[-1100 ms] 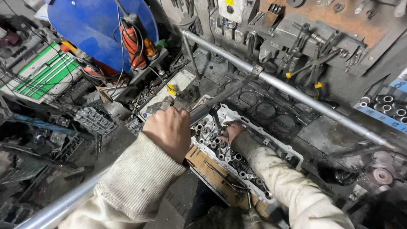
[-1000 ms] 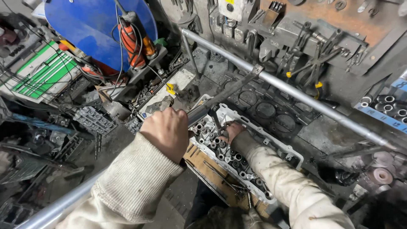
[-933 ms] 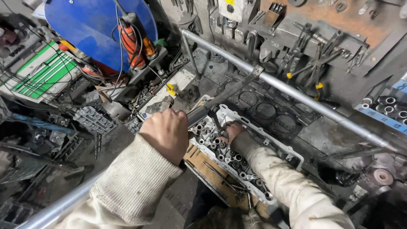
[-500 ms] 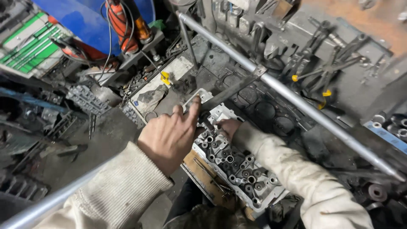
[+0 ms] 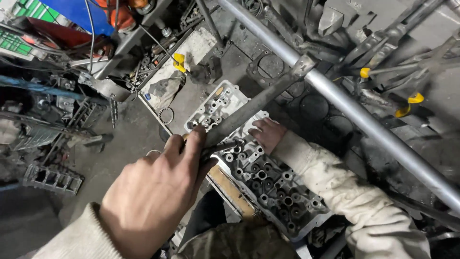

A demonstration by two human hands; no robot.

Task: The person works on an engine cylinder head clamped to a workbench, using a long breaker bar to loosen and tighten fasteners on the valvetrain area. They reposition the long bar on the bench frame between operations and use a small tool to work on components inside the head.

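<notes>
The metal lever bar (image 5: pixel 254 108) looks stiff and heavy, best gripped at its lower end, over the cylinder head's (image 5: pixel 268 180) near edge. The left hand (image 5: pixel 158 192) is closed round that end; the right hand (image 5: pixel 267 134) rests curled on the head, holding nothing visible.

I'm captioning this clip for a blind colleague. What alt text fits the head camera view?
Seen from above, a person's left hand grips a long metal lever bar over an aluminium cylinder head, while the right hand rests on the head's top. A silver pipe crosses the cluttered, greasy workshop bench diagonally.
</notes>
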